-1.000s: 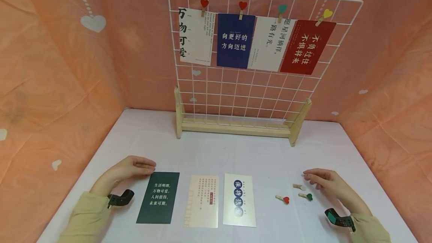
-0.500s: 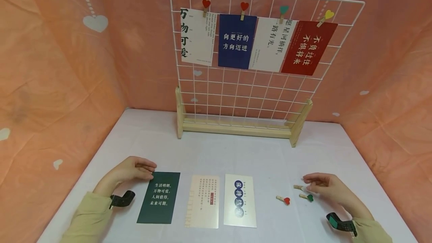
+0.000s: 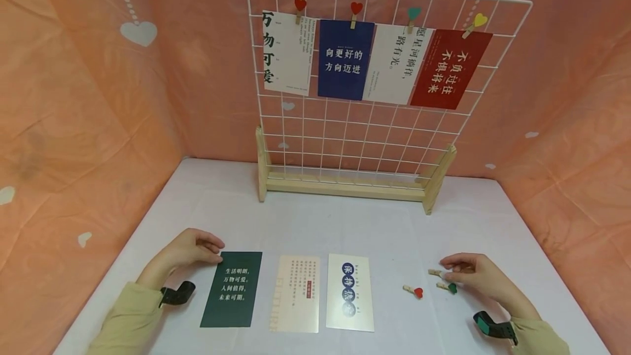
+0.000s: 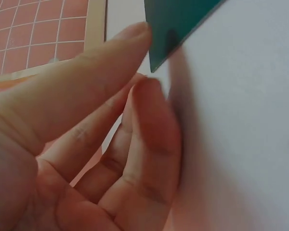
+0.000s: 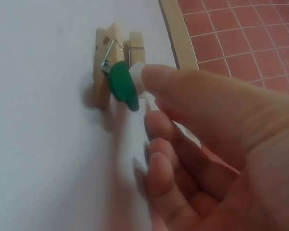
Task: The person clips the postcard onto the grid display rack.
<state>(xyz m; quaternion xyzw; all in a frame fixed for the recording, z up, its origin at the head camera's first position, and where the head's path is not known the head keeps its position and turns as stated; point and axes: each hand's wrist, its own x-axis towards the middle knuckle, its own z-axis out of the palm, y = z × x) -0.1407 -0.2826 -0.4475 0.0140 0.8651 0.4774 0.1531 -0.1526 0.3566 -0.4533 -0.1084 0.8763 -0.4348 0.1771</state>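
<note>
In the head view my left hand (image 3: 189,246) is at the upper left corner of a dark green card (image 3: 231,289) with white lettering, lying on the table. The left wrist view puts my thumb tip at the card's edge (image 4: 173,24), the loosely bent fingers below and apart from the thumb. My right hand (image 3: 475,273) is beside small wooden clothespins. Its thumb tip meets the white-heart clothespin (image 5: 137,48), with the other fingers bent loosely lower down. Next to it lies a green-heart clothespin (image 5: 123,86); a red-heart clothespin (image 3: 414,292) is further left.
A beige card (image 3: 296,295) and a white card (image 3: 350,311) lie mid-table. Behind stands a white wire grid (image 3: 340,125) on a wooden base (image 3: 345,188). Several cards hang on it from heart clothespins, including a blue card (image 3: 342,84) and a red card (image 3: 443,92).
My right hand has come down and slightly left, closer to the white-heart clothespin. My left hand has shifted slightly left at the green card's corner. The cards and clothespins stay in place.
</note>
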